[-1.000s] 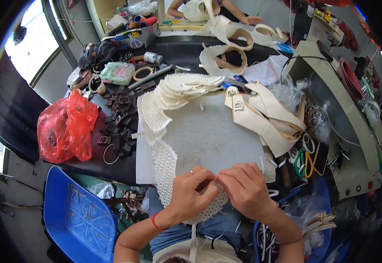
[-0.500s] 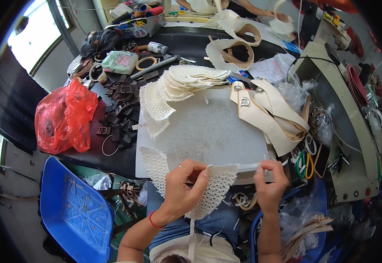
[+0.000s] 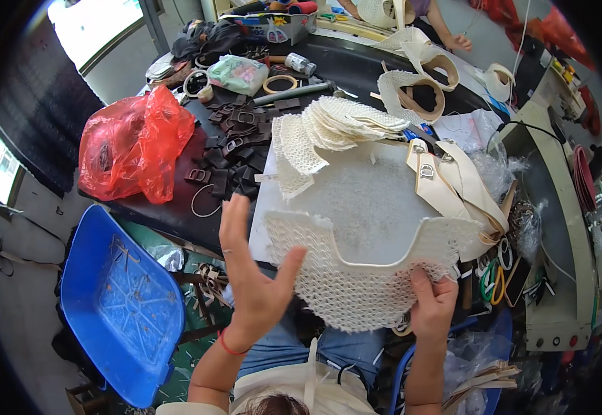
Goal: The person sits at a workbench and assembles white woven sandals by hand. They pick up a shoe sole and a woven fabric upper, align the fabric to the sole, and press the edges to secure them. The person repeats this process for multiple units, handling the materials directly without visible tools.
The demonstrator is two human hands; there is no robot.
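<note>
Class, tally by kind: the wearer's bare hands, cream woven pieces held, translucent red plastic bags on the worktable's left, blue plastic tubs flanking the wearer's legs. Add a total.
Left hand and right hand: 2
Woven piece: 1
Red bag: 1
Blue tubs: 2
Total: 6

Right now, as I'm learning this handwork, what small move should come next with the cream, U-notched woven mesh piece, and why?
I'd probably close the bare left hand on the left side of the mesh piece: that hand is open, and only the bare right hand pinches it, at its right side, so a second grip should steady it.
</note>
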